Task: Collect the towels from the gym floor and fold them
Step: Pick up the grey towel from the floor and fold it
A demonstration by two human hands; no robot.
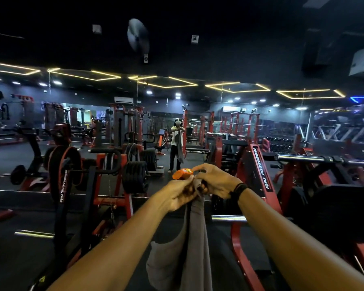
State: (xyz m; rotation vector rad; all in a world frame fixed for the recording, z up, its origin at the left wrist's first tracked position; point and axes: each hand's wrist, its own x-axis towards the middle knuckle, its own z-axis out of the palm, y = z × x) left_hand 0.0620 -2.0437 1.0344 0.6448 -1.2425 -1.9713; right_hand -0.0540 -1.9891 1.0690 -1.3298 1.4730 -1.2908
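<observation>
A grey towel (189, 244) hangs straight down from both my hands, held out in front of me at arm's length. My left hand (180, 195) grips its top edge and also holds a small orange object (182, 173) against it. My right hand (215, 180) pinches the same top edge, touching the left hand. The towel's upper corners are bunched and hidden inside my fingers. Its lower part drapes in loose folds down to the bottom of the view.
A mirror wall ahead reflects a person (177, 148) holding the towel. Red and black weight machines stand close on the left (105, 175) and right (259, 171). A chrome barbell (315, 159) juts out at right. The dark floor (13, 259) lies below.
</observation>
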